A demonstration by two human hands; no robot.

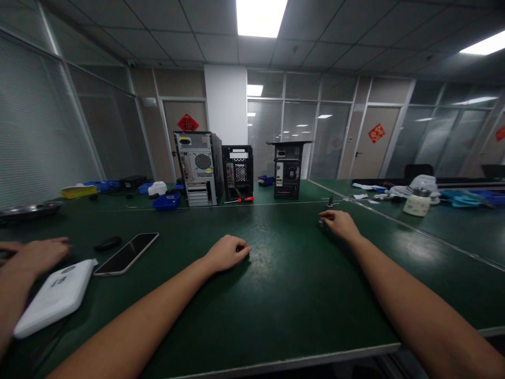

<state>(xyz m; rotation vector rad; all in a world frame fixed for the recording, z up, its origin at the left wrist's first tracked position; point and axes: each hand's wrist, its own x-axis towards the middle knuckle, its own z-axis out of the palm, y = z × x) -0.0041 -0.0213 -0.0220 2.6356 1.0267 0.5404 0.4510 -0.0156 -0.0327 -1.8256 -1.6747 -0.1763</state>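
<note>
My left hand [226, 253] rests on the green tabletop [272, 305], fingers curled in toward the thumb. The inside of that hand is dark, so whatever it may hold is hidden. Farther forward and to the right, my right hand [340, 224] has its fingers pressed together at a small pale thing [321, 223], too small to name. Just behind those fingertips stands a small dark upright object [330, 201]. Beyond both hands are a large computer case [201, 168], an open black case frame [239, 171] and a smaller computer case [288, 171] with a flat panel on top.
A red-handled screwdriver [245, 199] lies before the cases. To the left are a phone [128, 254], a black mouse [108, 243], a white box-like device [59, 295], another person's hand [37, 255] and a blue bin [166, 202]. A jar [417, 204] stands at right.
</note>
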